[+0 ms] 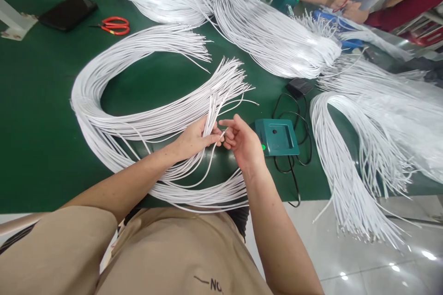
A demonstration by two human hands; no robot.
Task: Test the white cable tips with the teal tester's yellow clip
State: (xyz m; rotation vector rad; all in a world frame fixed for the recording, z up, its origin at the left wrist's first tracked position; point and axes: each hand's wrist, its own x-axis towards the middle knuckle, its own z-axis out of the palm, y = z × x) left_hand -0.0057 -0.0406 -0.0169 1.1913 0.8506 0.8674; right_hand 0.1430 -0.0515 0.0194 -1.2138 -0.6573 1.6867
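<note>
My left hand (194, 140) is closed around a small bunch of white cables (212, 113), their ends pointing up and away from me. Between its thumb and fingers one single cable sticks out to the right. The fingers of my right hand (248, 145) are curled at the tip of that cable, with the index finger stretched towards my left hand. Under and behind both hands lies a large curved bundle of white cables (88, 85), its loose ends fanned out near the middle of the table. A green box-shaped device (278, 136) with a lit green light stands just right of my right hand.
Red-handled scissors (116, 25) and a black case (69, 12) lie at the left on the green table (31, 124). More white cable bundles (273, 32) fill the back. Another bundle (341, 156) hangs over the right front edge. A co-worker's hands (346, 4) show at the back right.
</note>
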